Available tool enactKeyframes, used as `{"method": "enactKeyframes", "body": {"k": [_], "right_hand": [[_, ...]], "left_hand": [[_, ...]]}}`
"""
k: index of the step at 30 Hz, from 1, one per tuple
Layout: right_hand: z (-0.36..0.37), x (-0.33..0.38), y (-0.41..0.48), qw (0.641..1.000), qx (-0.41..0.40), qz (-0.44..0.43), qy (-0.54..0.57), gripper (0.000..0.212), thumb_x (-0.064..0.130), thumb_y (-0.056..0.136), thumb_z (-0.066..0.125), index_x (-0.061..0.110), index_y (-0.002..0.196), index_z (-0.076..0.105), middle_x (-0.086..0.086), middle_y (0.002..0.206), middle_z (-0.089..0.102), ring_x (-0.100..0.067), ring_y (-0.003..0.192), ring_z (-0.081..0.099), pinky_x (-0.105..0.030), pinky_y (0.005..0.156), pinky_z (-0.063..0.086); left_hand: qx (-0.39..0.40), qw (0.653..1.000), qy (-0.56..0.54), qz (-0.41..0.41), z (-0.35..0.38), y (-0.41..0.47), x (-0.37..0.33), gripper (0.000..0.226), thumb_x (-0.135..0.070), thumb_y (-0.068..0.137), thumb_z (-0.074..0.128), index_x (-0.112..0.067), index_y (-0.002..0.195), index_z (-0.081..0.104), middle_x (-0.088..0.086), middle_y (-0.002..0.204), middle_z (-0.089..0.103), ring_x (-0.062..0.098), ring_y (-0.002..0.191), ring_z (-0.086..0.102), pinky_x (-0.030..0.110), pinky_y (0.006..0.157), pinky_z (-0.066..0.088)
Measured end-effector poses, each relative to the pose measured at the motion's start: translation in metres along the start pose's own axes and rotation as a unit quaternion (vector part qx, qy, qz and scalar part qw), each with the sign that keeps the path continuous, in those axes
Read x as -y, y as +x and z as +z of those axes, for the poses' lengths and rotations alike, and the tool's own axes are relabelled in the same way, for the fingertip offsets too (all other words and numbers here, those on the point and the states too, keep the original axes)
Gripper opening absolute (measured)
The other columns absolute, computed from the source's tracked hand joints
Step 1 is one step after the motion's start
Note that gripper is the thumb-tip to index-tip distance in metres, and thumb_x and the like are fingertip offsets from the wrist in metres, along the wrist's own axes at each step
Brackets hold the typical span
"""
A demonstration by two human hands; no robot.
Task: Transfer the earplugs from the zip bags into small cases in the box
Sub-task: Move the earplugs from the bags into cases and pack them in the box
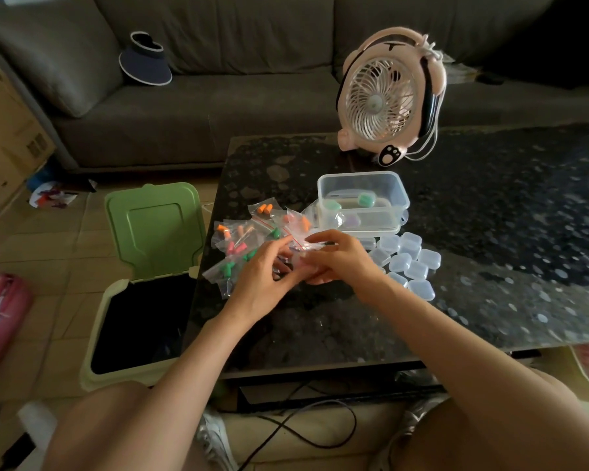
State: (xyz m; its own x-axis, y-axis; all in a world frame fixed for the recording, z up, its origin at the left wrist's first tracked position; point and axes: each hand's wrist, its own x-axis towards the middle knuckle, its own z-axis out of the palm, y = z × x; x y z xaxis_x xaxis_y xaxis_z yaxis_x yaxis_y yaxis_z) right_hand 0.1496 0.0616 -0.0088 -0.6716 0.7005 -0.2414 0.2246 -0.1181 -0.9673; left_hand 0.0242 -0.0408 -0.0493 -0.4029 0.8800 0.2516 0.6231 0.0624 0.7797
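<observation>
The dark counter (pixel 490 232) carries a clear box (pixel 357 174) beyond both grips. The pile of zip bags (pixel 238 239) holding earplugs (pixel 265 209) lies to their left, and empty small cases (pixel 408 260) to their right. The left grip (pixel 262 273) and right grip (pixel 340 260), fingers curled, pinch a single zip bag (pixel 298 244) between them.

Both bare forearms extend forward from the lower edge of the view and converge toward the centre. The left hand (pixel 262 271) is held back-up with its fingers curled, the fingertips pinching a zip bag (pixel 299 245). The right hand (pixel 342 258) faces it, also back-up, its fingers bent downward and gripping the same bag.
</observation>
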Motion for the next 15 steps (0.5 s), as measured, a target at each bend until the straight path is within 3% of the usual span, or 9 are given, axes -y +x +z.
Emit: {"method": "enactKeyframes", "body": {"k": [2,4,8,12,15], "right_hand": [[-0.008,0.001,0.003,0.999,-0.036,0.008,0.013,0.034,0.009,0.083,0.069,0.004,0.115,0.057,-0.013,0.082,0.067,-0.022,0.067,0.068,-0.030,0.058,0.059],[-0.016,0.003,0.004,0.996,-0.075,0.001,0.040,0.033,0.007,0.081,0.071,0.003,0.111,0.060,-0.015,0.080,0.069,-0.024,0.067,0.067,-0.028,0.057,0.058],[-0.034,0.011,0.008,0.978,-0.151,-0.044,0.135,0.026,-0.002,0.081,0.067,0.002,0.106,0.060,-0.016,0.077,0.070,-0.025,0.065,0.069,-0.035,0.066,0.060],[-0.053,0.017,0.017,0.959,-0.233,-0.057,0.148,0.028,0.014,0.085,0.069,0.005,0.108,0.055,-0.014,0.084,0.071,-0.020,0.058,0.069,-0.027,0.055,0.058],[-0.066,0.020,0.025,0.946,-0.240,-0.050,0.214,0.033,0.012,0.087,0.067,0.006,0.115,0.051,-0.019,0.095,0.068,-0.023,0.071,0.071,-0.030,0.067,0.060]], "left_hand": [[-0.037,0.999,0.015,0.000,0.003,0.002,0.001,0.050,-0.034,0.084,0.066,-0.014,0.127,0.051,-0.002,0.113,0.058,0.004,0.085,0.058,0.015,0.071,0.051],[-0.069,0.997,0.043,0.002,0.006,0.005,0.005,0.035,-0.027,0.085,0.066,-0.012,0.115,0.058,0.001,0.106,0.061,0.010,0.083,0.060,0.029,0.073,0.055],[-0.092,0.990,0.106,-0.008,0.015,0.010,0.002,0.017,-0.018,0.087,0.065,-0.013,0.103,0.063,0.000,0.104,0.059,0.008,0.087,0.055,0.011,0.069,0.041],[-0.072,0.993,0.091,-0.021,0.022,0.013,-0.002,0.020,-0.014,0.086,0.065,-0.017,0.106,0.061,-0.002,0.100,0.058,0.010,0.089,0.054,0.010,0.068,0.036],[0.005,0.993,0.001,-0.116,0.026,0.018,-0.004,0.032,-0.017,0.088,0.063,-0.020,0.119,0.055,0.000,0.107,0.056,0.010,0.089,0.055,0.010,0.068,0.040]]}}
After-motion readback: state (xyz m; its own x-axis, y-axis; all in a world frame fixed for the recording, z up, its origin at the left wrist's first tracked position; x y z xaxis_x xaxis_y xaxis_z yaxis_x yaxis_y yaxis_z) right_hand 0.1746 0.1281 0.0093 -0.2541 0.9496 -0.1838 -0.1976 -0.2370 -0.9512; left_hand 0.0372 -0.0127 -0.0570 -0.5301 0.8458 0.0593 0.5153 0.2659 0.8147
